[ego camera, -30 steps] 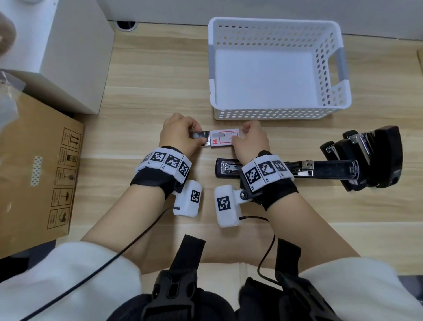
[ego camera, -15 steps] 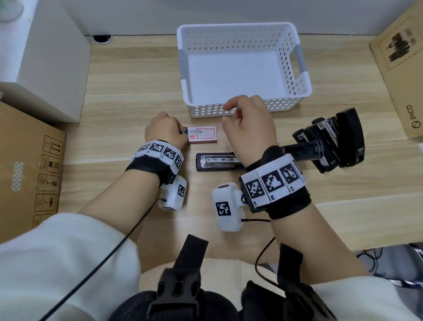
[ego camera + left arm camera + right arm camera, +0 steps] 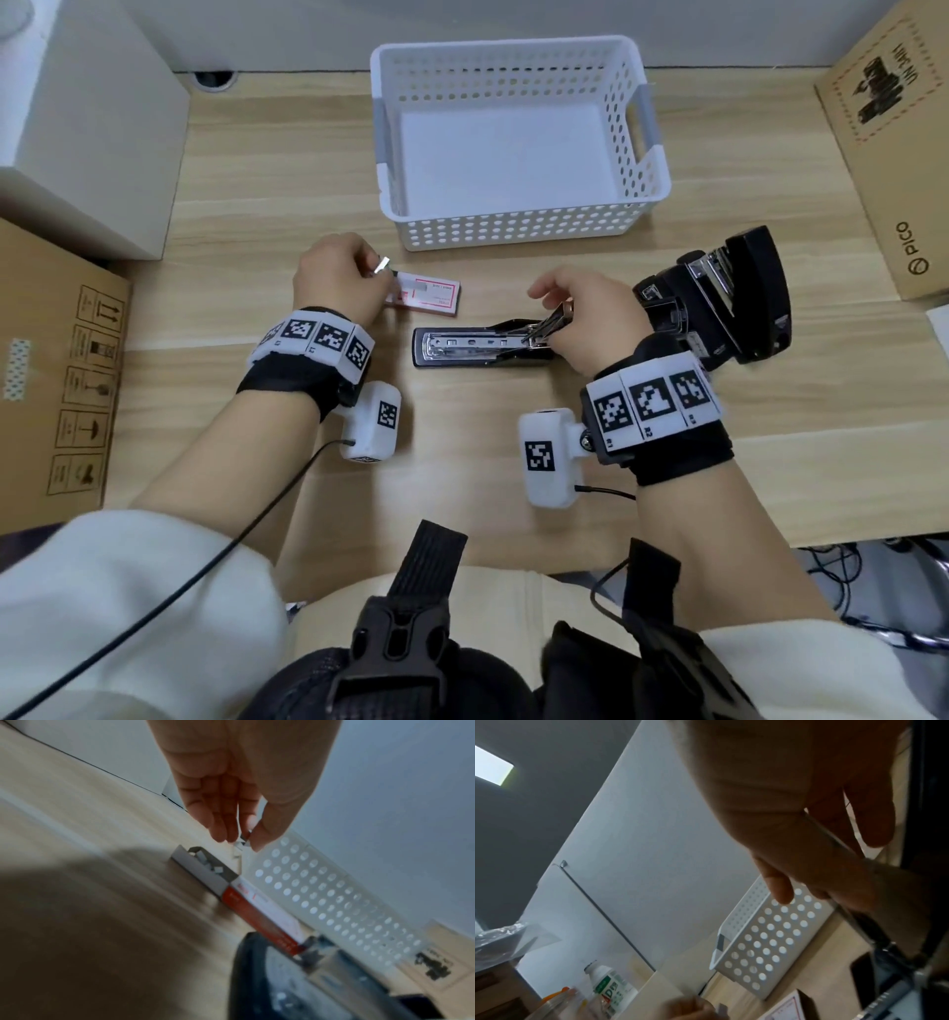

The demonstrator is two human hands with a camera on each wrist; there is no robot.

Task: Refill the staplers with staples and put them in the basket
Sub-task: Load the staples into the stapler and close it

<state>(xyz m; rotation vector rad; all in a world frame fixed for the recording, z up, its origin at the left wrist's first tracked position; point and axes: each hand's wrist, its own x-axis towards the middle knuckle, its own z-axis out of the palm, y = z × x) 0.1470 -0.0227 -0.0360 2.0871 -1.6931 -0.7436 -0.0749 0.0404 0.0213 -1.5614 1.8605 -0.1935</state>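
An open black stapler (image 3: 477, 352) lies flat in the middle of the table, its metal channel facing up. My right hand (image 3: 557, 314) pinches that stapler's raised metal arm (image 3: 547, 325) at its right end; the right wrist view shows the thin metal arm (image 3: 834, 839) between thumb and fingers. My left hand (image 3: 374, 268) pinches a short staple strip (image 3: 383, 265) just above the red and white staple box (image 3: 430, 296). In the left wrist view the staple strip (image 3: 243, 840) hangs over the box's pulled-out drawer (image 3: 203, 868). The white perforated basket (image 3: 518, 234) stands behind, with nothing in it.
More black staplers (image 3: 719, 303) are piled at the right of the open one. Cardboard boxes stand at the left (image 3: 56, 370) and at the far right (image 3: 893, 154). A white box (image 3: 87, 118) sits at the back left. A bottle (image 3: 611, 988) shows in the right wrist view.
My left hand has drawn a staple strip out of the box. My right hand has come down from near the basket's front onto the open stapler and grips its metal arm.
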